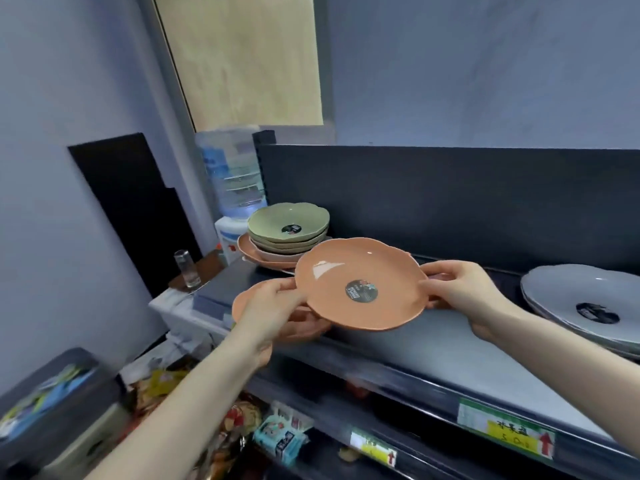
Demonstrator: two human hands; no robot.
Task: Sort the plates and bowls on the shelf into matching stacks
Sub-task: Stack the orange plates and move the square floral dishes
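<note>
Left hand (277, 303) and right hand (464, 289) pinch opposite rims of glossy orange scalloped plate (360, 271); bare dark grey shelf (433, 341) runs right to stacked grey plates (571, 289).

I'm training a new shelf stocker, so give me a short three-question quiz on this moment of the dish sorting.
1. True or false: the left hand and the right hand both hold the orange plate by its rim.
2. The bowl stack at the back left is: A green, B black, C red.
3. Fill in: the grey plates lie to the ___ of the held plate.

Key: 1 true; 2 A; 3 right.
</note>
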